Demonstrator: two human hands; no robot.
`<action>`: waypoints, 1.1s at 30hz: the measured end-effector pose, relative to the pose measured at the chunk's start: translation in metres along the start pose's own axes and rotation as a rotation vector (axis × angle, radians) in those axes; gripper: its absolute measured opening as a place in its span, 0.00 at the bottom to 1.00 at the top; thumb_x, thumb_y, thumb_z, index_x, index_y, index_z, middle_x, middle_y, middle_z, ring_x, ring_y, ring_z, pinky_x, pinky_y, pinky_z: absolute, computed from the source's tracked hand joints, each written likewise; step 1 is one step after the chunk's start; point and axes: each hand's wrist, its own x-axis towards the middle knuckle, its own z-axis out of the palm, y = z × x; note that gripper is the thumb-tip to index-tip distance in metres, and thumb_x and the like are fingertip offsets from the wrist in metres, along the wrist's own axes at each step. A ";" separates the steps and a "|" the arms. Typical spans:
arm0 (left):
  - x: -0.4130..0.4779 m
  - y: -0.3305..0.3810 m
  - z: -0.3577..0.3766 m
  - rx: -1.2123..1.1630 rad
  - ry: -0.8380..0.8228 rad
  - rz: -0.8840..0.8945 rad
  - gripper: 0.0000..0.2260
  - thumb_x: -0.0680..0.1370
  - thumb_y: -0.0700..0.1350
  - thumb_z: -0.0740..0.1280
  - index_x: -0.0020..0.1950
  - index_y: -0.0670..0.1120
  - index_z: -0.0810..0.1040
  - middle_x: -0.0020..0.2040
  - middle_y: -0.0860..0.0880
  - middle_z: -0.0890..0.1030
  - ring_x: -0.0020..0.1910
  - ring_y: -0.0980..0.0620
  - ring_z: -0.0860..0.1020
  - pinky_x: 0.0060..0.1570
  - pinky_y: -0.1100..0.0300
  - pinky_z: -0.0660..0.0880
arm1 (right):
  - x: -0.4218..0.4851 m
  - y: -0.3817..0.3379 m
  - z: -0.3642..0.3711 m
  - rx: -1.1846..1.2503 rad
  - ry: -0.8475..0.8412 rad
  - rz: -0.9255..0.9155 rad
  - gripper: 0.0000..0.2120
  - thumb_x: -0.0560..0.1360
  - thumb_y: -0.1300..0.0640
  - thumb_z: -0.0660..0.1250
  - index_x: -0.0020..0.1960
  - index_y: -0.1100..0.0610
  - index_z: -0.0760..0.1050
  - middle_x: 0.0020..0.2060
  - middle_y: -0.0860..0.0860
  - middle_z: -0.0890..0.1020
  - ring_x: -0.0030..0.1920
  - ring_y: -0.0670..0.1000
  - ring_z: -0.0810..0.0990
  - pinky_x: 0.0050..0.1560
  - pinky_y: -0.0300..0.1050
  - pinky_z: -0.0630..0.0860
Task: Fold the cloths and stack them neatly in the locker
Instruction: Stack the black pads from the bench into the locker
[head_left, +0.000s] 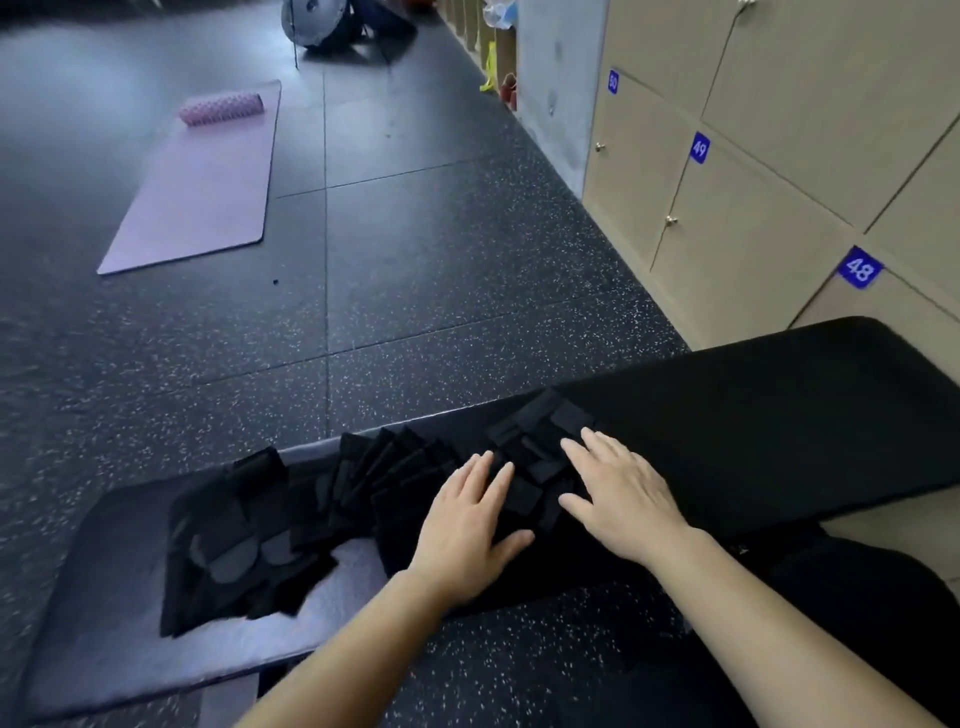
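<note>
Several black cloths (395, 478) lie fanned out in an overlapping row on a black padded bench (779, 415). A looser black pile (234, 551) sits at the bench's left end. My left hand (467, 514) lies flat, fingers straight, on the cloths near the row's middle. My right hand (618, 483) presses flat on the cloths just to the right, fingers spread. Between the two hands shows a small folded black piece (524, 493). Beige lockers (737, 249) numbered 48, 49 and 50 stand closed on the right.
Dark speckled rubber floor (415, 260) stretches ahead. A purple yoga mat (202, 182) with a pink foam roller (221, 108) lies at the far left. Gym gear (332, 21) stands at the back. My dark-clad leg (857, 597) is at the lower right.
</note>
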 end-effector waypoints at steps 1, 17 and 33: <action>-0.001 0.003 0.006 0.004 -0.017 -0.022 0.38 0.75 0.68 0.52 0.80 0.50 0.51 0.80 0.46 0.50 0.79 0.46 0.47 0.76 0.56 0.44 | 0.006 -0.001 0.003 -0.005 -0.014 -0.013 0.31 0.80 0.44 0.58 0.78 0.51 0.51 0.78 0.54 0.50 0.78 0.52 0.48 0.74 0.47 0.52; 0.039 0.008 0.027 0.000 -0.305 -0.006 0.41 0.78 0.61 0.64 0.80 0.56 0.40 0.80 0.48 0.37 0.77 0.44 0.33 0.76 0.49 0.41 | 0.046 0.012 0.032 -0.042 -0.213 0.012 0.27 0.81 0.42 0.52 0.78 0.47 0.53 0.79 0.55 0.45 0.78 0.56 0.45 0.76 0.51 0.48; 0.101 0.046 0.026 0.195 -0.350 0.345 0.39 0.78 0.59 0.64 0.80 0.55 0.41 0.80 0.46 0.38 0.78 0.46 0.35 0.76 0.52 0.37 | 0.006 0.078 0.025 0.023 -0.171 0.274 0.26 0.82 0.43 0.50 0.78 0.48 0.52 0.78 0.54 0.46 0.78 0.56 0.47 0.74 0.54 0.52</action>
